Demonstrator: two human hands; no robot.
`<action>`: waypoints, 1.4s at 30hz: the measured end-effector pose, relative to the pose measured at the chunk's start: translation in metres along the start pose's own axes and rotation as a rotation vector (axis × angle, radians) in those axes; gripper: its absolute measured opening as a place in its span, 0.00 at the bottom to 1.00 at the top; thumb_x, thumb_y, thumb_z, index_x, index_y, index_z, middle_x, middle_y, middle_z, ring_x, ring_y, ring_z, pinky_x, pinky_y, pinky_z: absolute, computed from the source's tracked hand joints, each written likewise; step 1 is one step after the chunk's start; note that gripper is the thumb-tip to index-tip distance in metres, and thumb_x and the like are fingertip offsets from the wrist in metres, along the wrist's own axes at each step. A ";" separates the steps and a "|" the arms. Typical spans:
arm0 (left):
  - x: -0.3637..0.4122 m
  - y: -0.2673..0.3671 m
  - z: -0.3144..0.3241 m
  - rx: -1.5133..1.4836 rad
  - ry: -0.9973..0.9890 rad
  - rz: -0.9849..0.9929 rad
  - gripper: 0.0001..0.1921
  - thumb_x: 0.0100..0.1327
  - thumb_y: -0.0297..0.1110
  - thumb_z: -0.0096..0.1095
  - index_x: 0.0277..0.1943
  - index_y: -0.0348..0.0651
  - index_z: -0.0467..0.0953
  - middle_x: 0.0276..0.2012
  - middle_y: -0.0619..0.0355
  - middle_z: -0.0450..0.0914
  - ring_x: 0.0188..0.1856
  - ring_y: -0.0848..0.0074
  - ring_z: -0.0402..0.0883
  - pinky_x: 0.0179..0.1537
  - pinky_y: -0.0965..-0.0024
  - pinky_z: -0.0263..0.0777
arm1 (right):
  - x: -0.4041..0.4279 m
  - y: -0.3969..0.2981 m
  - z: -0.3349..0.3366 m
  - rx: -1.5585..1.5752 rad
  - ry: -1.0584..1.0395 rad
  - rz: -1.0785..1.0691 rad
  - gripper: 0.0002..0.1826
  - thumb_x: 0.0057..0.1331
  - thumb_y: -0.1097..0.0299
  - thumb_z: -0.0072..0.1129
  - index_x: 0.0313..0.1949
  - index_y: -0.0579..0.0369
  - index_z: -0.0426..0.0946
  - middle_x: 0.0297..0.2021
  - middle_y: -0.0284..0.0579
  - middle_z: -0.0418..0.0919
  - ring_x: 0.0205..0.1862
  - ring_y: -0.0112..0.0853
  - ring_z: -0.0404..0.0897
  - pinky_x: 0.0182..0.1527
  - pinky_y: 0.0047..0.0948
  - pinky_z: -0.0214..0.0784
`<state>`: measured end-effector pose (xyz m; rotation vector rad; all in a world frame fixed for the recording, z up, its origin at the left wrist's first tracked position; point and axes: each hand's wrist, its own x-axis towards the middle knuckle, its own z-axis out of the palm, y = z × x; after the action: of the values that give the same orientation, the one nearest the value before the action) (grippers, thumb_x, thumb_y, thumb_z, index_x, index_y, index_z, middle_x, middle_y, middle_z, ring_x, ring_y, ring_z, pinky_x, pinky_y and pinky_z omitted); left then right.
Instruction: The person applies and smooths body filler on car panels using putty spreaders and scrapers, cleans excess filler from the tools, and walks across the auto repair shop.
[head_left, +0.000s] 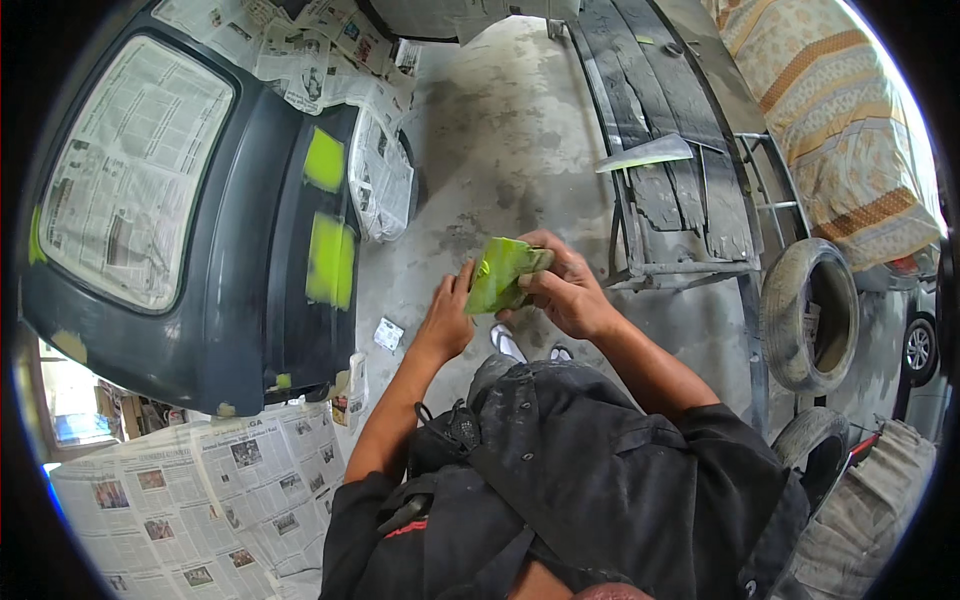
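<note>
A flat plate smeared with bright green body filler (491, 281) is held before me at waist height. My left hand (448, 319) grips its left edge. In my right hand (566, 285) is a small green-stained putty applicator (536, 260), its blade against the plate's right side; the exact grip is partly hidden by my fingers. To my left stands a dark grey car body (240, 202) whose rear side carries bright green filler patches (330, 260). Newspaper covers its window glass (139, 172).
A worn wooden workbench (675, 97) at the upper right holds a pale curved panel (646, 154). Old tyres (776, 322) stand at the right, near a cloth-covered vehicle (832, 112). Newspaper sheets (247, 487) hang at the lower left. A small paper (388, 334) lies on the concrete floor.
</note>
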<state>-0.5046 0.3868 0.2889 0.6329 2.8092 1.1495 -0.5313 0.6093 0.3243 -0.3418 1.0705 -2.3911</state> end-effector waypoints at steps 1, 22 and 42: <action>0.007 -0.002 0.000 0.002 -0.002 -0.002 0.13 0.65 0.21 0.51 0.51 0.30 0.73 0.44 0.46 0.79 0.43 0.59 0.80 0.47 0.61 0.74 | 0.002 -0.004 -0.002 -0.061 -0.102 -0.102 0.22 0.65 0.80 0.45 0.60 0.59 0.65 0.52 0.46 0.75 0.47 0.36 0.81 0.50 0.41 0.78; 0.180 -0.010 -0.025 -0.992 -1.135 -0.316 0.15 0.70 0.42 0.61 0.37 0.35 0.76 0.21 0.63 0.74 0.15 0.85 0.68 0.16 0.80 0.61 | 0.016 -0.038 -0.080 0.073 0.777 -0.393 0.13 0.70 0.60 0.59 0.47 0.55 0.76 0.33 0.36 0.79 0.27 0.21 0.77 0.33 0.20 0.74; 0.358 0.057 0.149 -0.963 -1.107 -0.481 0.22 0.75 0.46 0.51 0.53 0.30 0.75 0.33 0.57 0.79 0.33 0.75 0.79 0.40 0.69 0.76 | -0.075 -0.055 -0.205 0.111 1.168 -0.488 0.12 0.70 0.62 0.59 0.46 0.57 0.78 0.31 0.35 0.81 0.29 0.22 0.79 0.29 0.23 0.72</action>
<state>-0.7842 0.6600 0.2609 0.2870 1.1922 1.2630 -0.5717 0.8093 0.2282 1.0952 1.3726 -3.0986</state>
